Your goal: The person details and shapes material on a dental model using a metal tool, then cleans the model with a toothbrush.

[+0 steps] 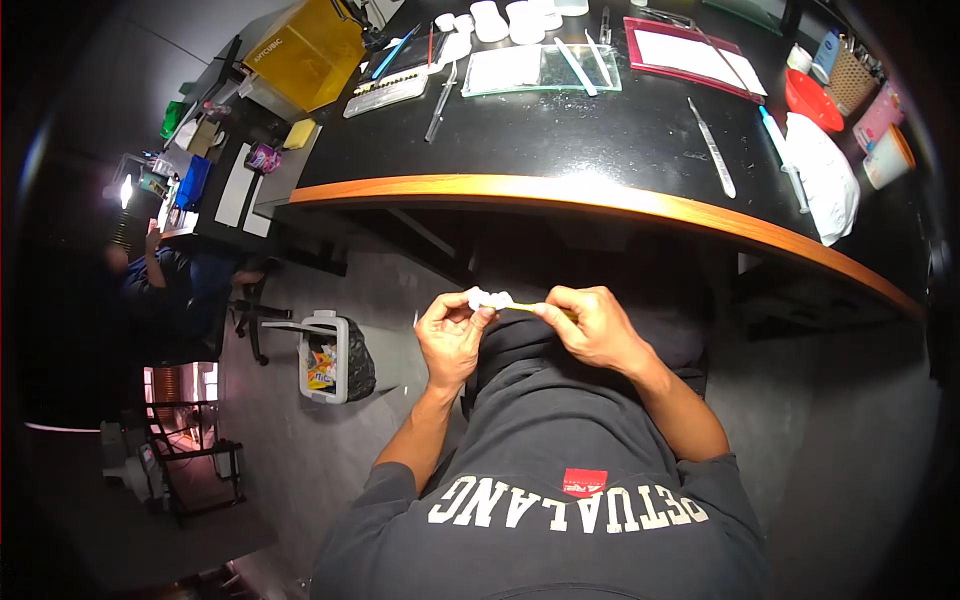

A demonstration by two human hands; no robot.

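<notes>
Over my lap, below the table's front edge, my left hand (452, 338) is closed on a small white piece (490, 299), pinched between thumb and fingers. The piece has an uneven, lumpy outline; its details are too small to tell. My right hand (597, 328) grips a thin yellow tool (524, 307), whose far end meets the white piece or lies right against it. The tip itself is hard to make out. Both hands are close together, the right a little to the side of the piece.
The black table (600, 140) has an orange edge. On it lie a scalpel-like tool (712, 150), a glass plate (540, 70), a red-framed board (695, 60) and a white bag (822, 180). A bin (325, 355) stands left; a person (165, 270) sits farther off.
</notes>
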